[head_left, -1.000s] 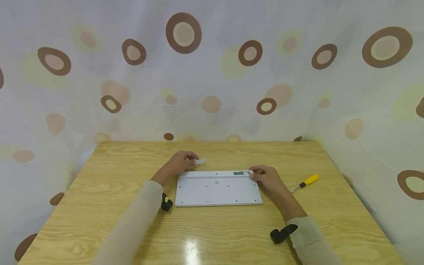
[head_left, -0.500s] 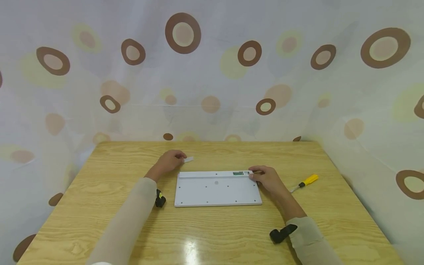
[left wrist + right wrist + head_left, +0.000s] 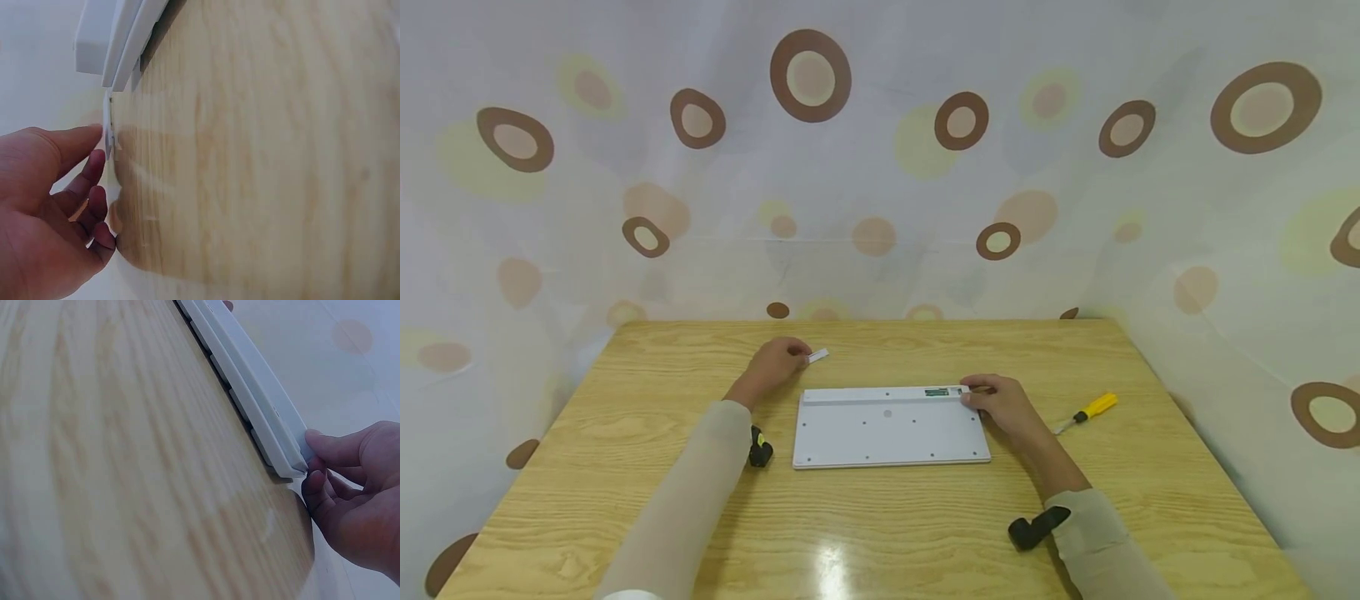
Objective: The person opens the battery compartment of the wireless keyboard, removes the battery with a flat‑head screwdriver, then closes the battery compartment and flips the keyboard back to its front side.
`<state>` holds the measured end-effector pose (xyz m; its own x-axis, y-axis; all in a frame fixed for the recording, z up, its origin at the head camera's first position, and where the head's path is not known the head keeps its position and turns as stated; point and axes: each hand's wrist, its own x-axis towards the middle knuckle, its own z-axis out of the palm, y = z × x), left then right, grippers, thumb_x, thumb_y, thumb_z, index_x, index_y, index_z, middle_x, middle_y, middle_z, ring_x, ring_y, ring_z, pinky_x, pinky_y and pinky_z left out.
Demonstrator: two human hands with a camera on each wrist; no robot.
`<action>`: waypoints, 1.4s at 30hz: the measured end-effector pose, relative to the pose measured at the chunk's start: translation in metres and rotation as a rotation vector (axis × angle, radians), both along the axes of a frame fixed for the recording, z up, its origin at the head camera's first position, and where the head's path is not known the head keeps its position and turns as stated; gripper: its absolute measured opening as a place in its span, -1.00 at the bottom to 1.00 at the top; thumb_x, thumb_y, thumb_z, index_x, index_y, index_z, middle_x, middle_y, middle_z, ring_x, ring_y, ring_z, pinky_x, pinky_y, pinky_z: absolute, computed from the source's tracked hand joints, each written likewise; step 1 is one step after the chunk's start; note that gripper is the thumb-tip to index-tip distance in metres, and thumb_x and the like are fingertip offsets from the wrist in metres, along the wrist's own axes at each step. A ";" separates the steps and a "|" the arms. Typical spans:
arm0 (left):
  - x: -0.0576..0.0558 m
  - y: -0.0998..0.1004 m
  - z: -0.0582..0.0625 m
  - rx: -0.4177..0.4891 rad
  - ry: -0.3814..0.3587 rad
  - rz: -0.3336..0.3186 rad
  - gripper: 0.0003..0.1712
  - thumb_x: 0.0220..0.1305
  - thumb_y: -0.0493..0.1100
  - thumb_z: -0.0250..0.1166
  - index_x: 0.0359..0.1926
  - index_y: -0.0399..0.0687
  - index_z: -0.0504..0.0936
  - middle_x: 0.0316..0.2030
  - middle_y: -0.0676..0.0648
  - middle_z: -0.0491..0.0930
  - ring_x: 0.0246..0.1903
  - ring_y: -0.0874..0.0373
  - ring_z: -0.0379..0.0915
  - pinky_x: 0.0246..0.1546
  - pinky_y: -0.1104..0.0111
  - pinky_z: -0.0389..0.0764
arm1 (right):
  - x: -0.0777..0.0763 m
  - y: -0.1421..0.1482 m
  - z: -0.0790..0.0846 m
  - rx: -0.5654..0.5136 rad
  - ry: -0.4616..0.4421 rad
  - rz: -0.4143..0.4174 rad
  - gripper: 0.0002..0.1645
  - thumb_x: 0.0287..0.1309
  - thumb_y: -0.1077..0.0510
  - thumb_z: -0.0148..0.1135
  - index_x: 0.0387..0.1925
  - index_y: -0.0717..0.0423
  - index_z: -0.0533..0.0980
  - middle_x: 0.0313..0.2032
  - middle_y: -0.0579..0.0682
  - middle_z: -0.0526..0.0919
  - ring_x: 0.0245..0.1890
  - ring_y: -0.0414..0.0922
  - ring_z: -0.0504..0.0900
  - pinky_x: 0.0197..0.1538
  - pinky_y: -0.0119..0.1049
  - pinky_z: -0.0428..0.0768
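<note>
A white keyboard (image 3: 887,437) lies face down on the wooden table, its screw-dotted underside showing. Near its far right corner a battery compartment (image 3: 937,392) stands uncovered, with something green inside. My left hand (image 3: 772,364), beyond the keyboard's far left corner, pinches a small white battery cover (image 3: 818,355) between thumb and fingertips. The left wrist view has this cover (image 3: 107,125) low at the tabletop. My right hand (image 3: 1009,406) grips the keyboard's far right corner; in the right wrist view the thumb lies on top of the keyboard (image 3: 265,409) and fingers curl at its end.
A yellow-handled screwdriver (image 3: 1097,407) lies on the table to the right of my right hand, its shaft pointing toward my forearm. Behind the wooden table (image 3: 880,533) hangs a patterned curtain (image 3: 880,175).
My left hand has moved left, away from the keyboard's far edge, carrying the battery cover with it. The right hand and the keyboard have stayed in place.
</note>
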<state>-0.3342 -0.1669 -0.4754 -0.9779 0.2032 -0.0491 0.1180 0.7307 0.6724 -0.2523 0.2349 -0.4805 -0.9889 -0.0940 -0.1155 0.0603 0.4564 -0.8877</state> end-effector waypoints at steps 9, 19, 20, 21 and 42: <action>0.012 0.013 0.008 0.117 0.011 -0.040 -0.68 0.50 -0.16 0.16 0.14 -0.18 0.63 0.10 -0.20 0.62 0.09 -0.10 0.51 0.08 0.08 0.52 | -0.002 0.002 -0.002 0.013 -0.004 -0.008 -0.55 0.37 0.14 0.24 0.23 0.21 0.54 0.15 0.20 0.59 -0.04 -0.03 0.56 -0.03 -0.33 0.54; 0.023 0.050 0.006 0.117 0.003 -0.130 -0.69 0.47 -0.10 0.22 0.13 -0.07 0.67 0.03 -0.11 0.62 -0.09 0.03 0.48 -0.14 0.25 0.53 | -0.004 0.001 -0.001 0.019 -0.016 -0.014 -0.56 0.38 0.15 0.23 0.23 0.18 0.54 0.15 0.19 0.58 -0.04 -0.02 0.55 -0.04 -0.35 0.53; 0.024 0.055 0.007 0.119 0.000 -0.140 -0.69 0.47 -0.10 0.23 0.12 -0.07 0.67 0.02 -0.10 0.62 -0.10 0.05 0.48 -0.13 0.25 0.52 | -0.004 0.001 -0.001 0.016 -0.021 -0.018 -0.57 0.38 0.15 0.23 0.22 0.17 0.55 0.14 0.18 0.58 -0.04 -0.02 0.55 -0.03 -0.34 0.53; 0.026 0.060 0.006 0.117 0.004 -0.152 -0.70 0.46 -0.10 0.23 0.11 -0.07 0.68 0.01 -0.09 0.63 -0.11 0.06 0.48 -0.13 0.26 0.52 | -0.003 0.001 -0.001 0.015 -0.022 -0.019 -0.57 0.38 0.16 0.23 0.22 0.18 0.55 0.14 0.18 0.59 -0.04 -0.03 0.55 -0.03 -0.34 0.53; 0.036 0.142 0.002 0.103 -0.034 -0.317 -0.64 0.37 0.05 0.33 0.11 0.07 0.70 -0.05 0.06 0.64 -0.18 0.17 0.51 -0.15 0.26 0.51 | -0.004 0.003 -0.006 0.033 -0.002 -0.005 -0.56 0.38 0.14 0.23 0.23 0.17 0.55 0.13 0.19 0.60 -0.03 -0.03 0.57 0.00 -0.32 0.54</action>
<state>-0.2986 -0.0253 -0.4733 -0.8635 0.5025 -0.0437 0.3050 0.5892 0.7482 -0.2565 0.2379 -0.4864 -0.9891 -0.0857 -0.1201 0.0639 0.4848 -0.8723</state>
